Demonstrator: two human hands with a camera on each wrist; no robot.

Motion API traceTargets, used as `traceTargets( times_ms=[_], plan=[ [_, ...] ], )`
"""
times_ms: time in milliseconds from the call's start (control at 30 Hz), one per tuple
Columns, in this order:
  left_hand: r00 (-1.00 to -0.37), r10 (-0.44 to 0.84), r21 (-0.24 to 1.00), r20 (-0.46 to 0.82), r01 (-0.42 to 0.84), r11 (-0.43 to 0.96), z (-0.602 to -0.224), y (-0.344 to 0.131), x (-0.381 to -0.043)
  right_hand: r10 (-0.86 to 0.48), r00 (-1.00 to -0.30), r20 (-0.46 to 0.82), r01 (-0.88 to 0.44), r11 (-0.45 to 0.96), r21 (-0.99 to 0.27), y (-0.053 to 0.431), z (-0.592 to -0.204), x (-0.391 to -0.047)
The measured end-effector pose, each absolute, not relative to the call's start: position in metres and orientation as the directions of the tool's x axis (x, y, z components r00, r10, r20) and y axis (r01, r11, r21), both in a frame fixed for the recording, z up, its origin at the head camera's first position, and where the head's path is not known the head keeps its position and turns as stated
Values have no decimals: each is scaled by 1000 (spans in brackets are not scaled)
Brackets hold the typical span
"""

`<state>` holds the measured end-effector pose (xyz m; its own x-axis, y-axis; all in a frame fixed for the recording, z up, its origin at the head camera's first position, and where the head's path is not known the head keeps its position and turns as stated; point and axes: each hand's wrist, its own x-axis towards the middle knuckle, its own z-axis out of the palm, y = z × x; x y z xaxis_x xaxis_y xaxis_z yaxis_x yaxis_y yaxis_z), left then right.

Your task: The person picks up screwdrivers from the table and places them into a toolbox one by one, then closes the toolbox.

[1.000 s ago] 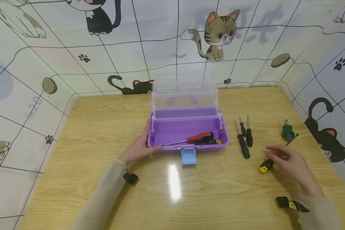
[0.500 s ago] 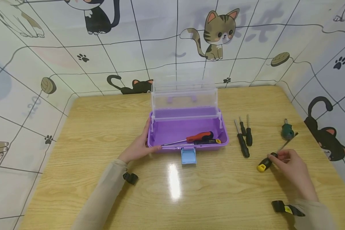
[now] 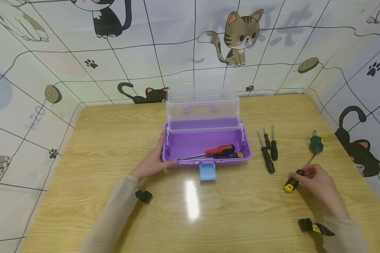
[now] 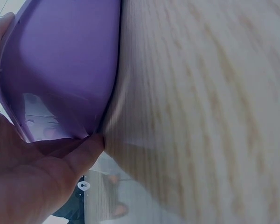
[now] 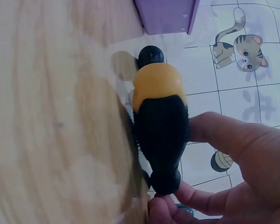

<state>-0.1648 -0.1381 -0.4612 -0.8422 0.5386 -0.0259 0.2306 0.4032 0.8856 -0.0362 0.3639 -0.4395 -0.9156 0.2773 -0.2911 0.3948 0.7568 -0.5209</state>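
Observation:
My left hand (image 3: 152,161) holds the left end of a purple toolbox (image 3: 187,140), its thumb along the front wall and its fingers around the side. In the left wrist view the same hand grips a corner of the purple box (image 4: 65,51). My right hand (image 3: 321,186) pinches a black-and-yellow screwdriver (image 3: 292,185) near the shaft end of its handle. The right wrist view shows that handle (image 5: 161,126) close to the tabletop; its shaft is out of sight there. Inside the toolbox lie a red-and-black screwdriver (image 3: 220,150) and another black-and-yellow screwdriver (image 3: 232,156).
The toolbox's clear lid (image 3: 204,110) stands raised; its blue latch (image 3: 207,172) hangs at the front. Three black screwdrivers (image 3: 267,161) lie right of the box. Farther right is a stubby green screwdriver (image 3: 316,144). A cat-printed cloth (image 3: 177,59) surrounds the wooden table (image 3: 120,130).
My right hand has come down onto the black-and-yellow screwdriver, taken hold of its handle and turned it slightly. The left hand and toolbox have stayed in place.

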Motion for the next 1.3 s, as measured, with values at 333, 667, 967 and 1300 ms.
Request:
traceTargets(
  times_ms=[333, 667, 967, 1300],
  plan=[
    [-842, 538, 881, -29, 233, 412, -462, -138, -164, 266, -905, -332, 399, 800, -449, 367, -436, -37],
    [-829, 557, 883, -48, 226, 412, -424, -130, -152, 374, -859, -349, 504, 736, -452, 386, -439, -34],
    [-842, 538, 879, -39, 227, 419, -462, -139, -165, 510, -821, -257, 563, 646, -516, 402, -439, -27],
    [-844, 536, 875, -22, 243, 419, -463, -139, -165, 703, -708, -59, 548, 496, -674, 397, -434, -27]
  ],
)
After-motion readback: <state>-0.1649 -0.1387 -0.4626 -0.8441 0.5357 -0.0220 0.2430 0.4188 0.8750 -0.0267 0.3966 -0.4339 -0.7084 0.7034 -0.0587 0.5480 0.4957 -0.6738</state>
